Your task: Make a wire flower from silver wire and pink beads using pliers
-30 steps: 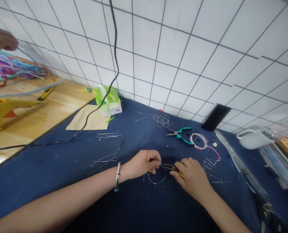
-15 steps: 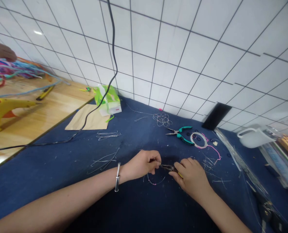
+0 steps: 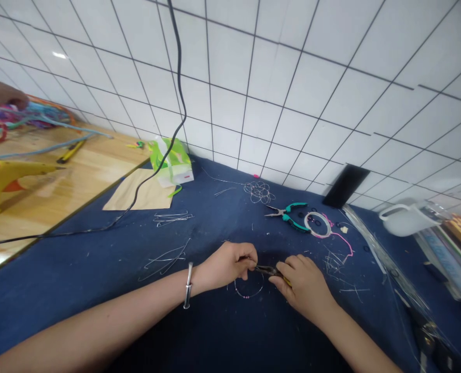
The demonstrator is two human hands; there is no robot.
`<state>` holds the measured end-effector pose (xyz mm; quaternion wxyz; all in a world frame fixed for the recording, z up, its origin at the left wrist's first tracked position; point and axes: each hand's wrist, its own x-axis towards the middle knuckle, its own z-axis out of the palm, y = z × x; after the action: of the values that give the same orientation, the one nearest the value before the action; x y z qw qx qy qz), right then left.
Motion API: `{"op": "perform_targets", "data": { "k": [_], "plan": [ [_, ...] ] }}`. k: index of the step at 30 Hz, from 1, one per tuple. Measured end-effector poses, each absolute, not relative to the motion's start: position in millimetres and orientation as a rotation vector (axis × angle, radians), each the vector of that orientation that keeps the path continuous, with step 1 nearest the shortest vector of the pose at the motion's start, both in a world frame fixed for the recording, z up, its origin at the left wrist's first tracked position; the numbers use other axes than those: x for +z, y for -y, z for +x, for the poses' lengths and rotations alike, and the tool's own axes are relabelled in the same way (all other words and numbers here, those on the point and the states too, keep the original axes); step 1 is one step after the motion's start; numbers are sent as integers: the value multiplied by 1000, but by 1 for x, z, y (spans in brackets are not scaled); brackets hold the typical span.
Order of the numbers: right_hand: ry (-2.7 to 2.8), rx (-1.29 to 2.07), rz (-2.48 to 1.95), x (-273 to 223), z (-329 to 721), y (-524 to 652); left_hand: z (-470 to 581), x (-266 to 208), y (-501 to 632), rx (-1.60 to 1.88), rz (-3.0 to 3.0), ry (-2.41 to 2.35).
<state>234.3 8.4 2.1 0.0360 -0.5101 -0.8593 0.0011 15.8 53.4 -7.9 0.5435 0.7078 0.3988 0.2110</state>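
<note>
Over blue cloth [image 3: 98, 280], left hand [image 3: 232, 264] pinches a pink-beaded wire loop [image 3: 247, 297]; right hand [image 3: 305, 282] grips pliers [image 3: 269, 270].

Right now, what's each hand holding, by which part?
Your right hand grips dark metal yellow-handled pliers by the handles; your left hand pinches a thin beaded wire loop near its top.

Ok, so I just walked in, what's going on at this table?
A person is working on wire with both hands. The left hand pinches a thin wire loop with pink beads, while the right hand grips dark-nosed pliers, their tips up against the left fingertips. Beyond them on the blue surface lie a wire flower shape and teal-handled pliers. Off to the left, someone else's hand is over colorful strands.
</note>
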Motion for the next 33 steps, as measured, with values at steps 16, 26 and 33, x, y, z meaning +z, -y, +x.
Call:
{"op": "perform_targets", "data": {
  "k": [16,26,33],
  "plan": [
    [2607,-23,-1470,-6,236,-9,16,-7,-53,557,1735,-934],
    [2607,-20,-1469,-3,239,-11,17,-8,-54,575,1564,-872],
    [2573,-6,-1541,2,242,-13,17,-12,-55,618,1608,-953]
  ]
}}
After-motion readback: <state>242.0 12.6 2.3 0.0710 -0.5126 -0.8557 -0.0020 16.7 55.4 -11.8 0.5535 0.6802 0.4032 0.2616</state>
